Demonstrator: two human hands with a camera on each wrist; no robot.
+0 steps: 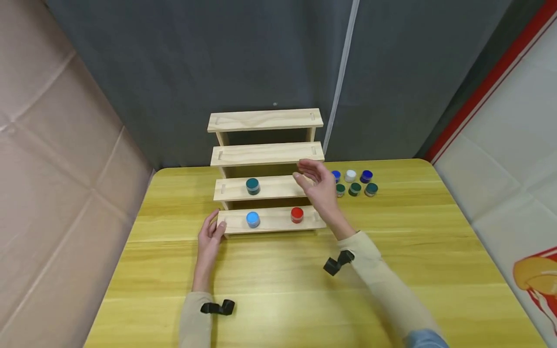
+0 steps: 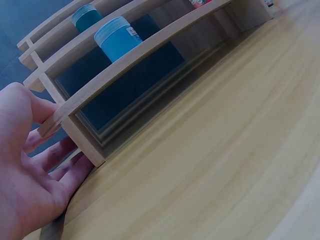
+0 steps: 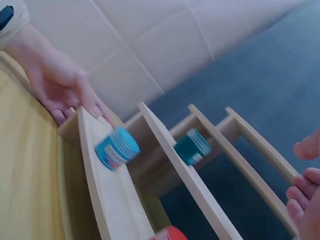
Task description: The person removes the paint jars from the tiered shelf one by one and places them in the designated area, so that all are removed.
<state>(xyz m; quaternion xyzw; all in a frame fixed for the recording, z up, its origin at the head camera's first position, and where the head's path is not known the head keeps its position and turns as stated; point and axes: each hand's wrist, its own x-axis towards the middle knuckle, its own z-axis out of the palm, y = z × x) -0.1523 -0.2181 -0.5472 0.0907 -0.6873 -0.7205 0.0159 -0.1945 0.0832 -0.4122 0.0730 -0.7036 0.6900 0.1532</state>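
A stepped wooden rack (image 1: 270, 222) with several tiers stands on the table. My left hand (image 1: 210, 237) grips the left end of its lowest tier, thumb at the board (image 2: 52, 122) and fingers behind the end support. On that tier sit a light blue paint jar (image 1: 253, 220) and a red-lidded jar (image 1: 297, 215). A teal jar (image 1: 253, 186) stands on the tier above, toward the left. My right hand (image 1: 319, 188) hovers over the right part of the rack, fingers loosely bent; in the right wrist view no object shows between thumb and fingers (image 3: 302, 192).
Right of the rack, several small jars stand on the table in two rows: a white-lidded one (image 1: 350, 176), a dark blue one (image 1: 366, 176) and green ones such as the green jar (image 1: 354, 189). A dark grey curtain (image 1: 261, 58) hangs close behind the rack.
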